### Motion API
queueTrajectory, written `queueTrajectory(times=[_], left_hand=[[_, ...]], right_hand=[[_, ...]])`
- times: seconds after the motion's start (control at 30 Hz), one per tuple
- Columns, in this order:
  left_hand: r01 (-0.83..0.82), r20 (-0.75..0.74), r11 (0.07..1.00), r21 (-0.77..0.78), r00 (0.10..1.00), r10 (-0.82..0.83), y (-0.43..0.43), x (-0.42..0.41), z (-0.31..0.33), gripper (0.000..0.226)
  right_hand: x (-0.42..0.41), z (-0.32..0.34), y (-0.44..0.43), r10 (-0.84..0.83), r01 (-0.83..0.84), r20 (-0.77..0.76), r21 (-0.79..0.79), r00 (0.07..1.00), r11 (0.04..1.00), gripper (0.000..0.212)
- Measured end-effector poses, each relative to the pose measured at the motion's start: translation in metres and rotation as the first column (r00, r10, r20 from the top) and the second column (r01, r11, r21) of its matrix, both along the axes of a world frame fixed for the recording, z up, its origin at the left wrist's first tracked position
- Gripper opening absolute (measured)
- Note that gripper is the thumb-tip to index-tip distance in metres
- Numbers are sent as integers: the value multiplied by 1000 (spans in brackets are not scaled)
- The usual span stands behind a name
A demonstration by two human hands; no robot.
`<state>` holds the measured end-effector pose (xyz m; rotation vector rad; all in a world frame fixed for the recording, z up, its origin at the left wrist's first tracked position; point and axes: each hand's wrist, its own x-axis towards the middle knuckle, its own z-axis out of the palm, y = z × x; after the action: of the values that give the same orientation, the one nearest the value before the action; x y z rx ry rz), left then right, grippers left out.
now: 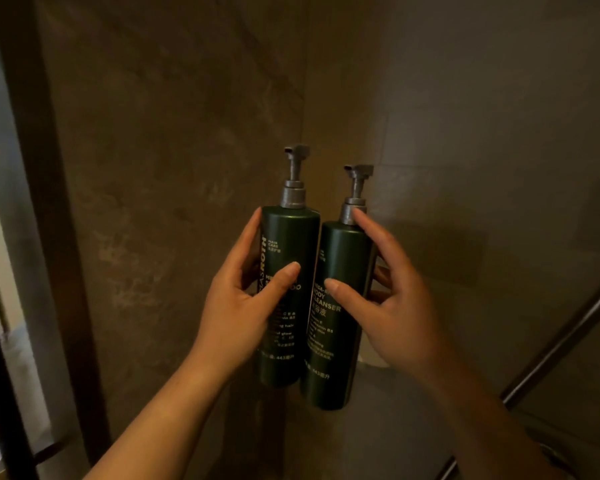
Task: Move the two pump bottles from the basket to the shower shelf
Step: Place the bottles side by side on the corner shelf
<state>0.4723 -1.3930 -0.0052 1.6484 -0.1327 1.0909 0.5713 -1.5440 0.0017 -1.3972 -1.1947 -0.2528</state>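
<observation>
The left hand (236,306) is wrapping the shampoo bottle (288,271) at mid-body; the right hand (388,306) is gripping the body cleanser bottle (340,271) likewise. Both are being held raised, side by side, in the tiled corner (303,98). The bottles are probably rigid, smooth, slippery and fairly heavy; grasp the body, not the pump.

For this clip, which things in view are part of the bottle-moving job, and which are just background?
Part of the job:
- shampoo bottle, held by the left hand
- body cleanser bottle, held by the right hand

Just there:
- tiled wall corner
- metal rail at the lower right
- dark door frame at the left

Neither basket nor shelf shows clearly.
</observation>
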Motion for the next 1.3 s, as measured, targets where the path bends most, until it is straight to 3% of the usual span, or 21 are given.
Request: queueTrajectory(times=[0.23, 0.47, 0.87, 1.3], left_hand=[[59, 58, 998, 6, 997, -60, -3, 29, 26, 71], [119, 46, 993, 4, 992, -119, -7, 57, 26, 68], [164, -15, 986, -24, 986, -164, -8, 84, 14, 68], [138, -24, 990, -24, 990, -139, -1, 88, -5, 73]], right_hand=[[18, 31, -4, -87, 87, 98, 6, 991, 996, 73], [37, 30, -11, -212, 214, 99, -16, 972, 977, 75], [58, 18, -12, -227, 229, 44, -37, 973, 973, 74], [58, 7, -9, -219, 222, 94, -20, 971, 975, 78]])
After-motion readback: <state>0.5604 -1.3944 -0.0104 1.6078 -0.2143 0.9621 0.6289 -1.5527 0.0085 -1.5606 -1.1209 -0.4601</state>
